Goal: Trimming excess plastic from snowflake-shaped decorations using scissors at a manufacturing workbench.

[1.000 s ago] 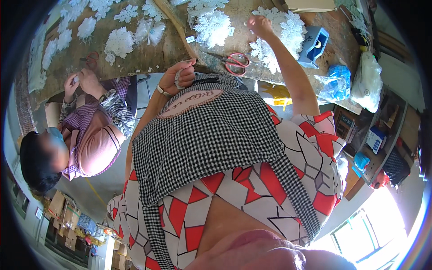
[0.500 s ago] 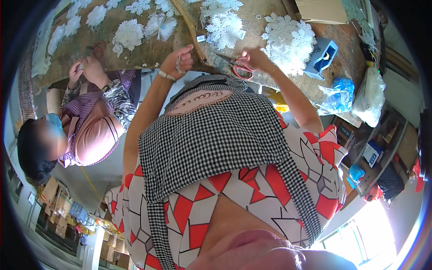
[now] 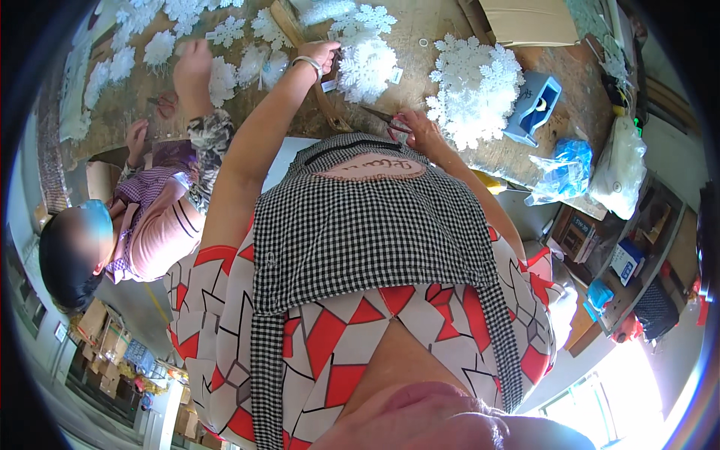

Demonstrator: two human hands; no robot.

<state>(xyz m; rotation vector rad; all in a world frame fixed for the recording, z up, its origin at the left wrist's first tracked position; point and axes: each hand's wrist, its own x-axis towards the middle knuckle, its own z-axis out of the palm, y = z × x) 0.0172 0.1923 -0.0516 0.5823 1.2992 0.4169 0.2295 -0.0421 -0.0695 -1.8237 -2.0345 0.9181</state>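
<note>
My left hand (image 3: 321, 57) stretches over the table to the left edge of a stack of white snowflake ornaments (image 3: 367, 71). Its fingers are pinched together, and what is between them is too small to make out. At the table's near edge my right hand (image 3: 422, 133) is closed around the red handles of a pair of scissors (image 3: 379, 115), whose dark blades point left. Beyond that hand, to the right, lies a larger heap of snowflakes (image 3: 476, 90). White tags stick out beside the middle stack.
A wooden strip (image 3: 334, 116) runs across the tabletop. To the right are a blue tape dispenser (image 3: 531, 105), a blue plastic bag (image 3: 572, 160) and a white bag (image 3: 621, 169). A cardboard box (image 3: 529, 21) sits behind. On the left, a co-worker's hand (image 3: 193, 67) is raised near red-handled scissors (image 3: 166, 105).
My left hand has moved forward and right to the middle snowflake stack. My right hand has drawn lower with the scissors. The co-worker's hands have parted, one reaching forward.
</note>
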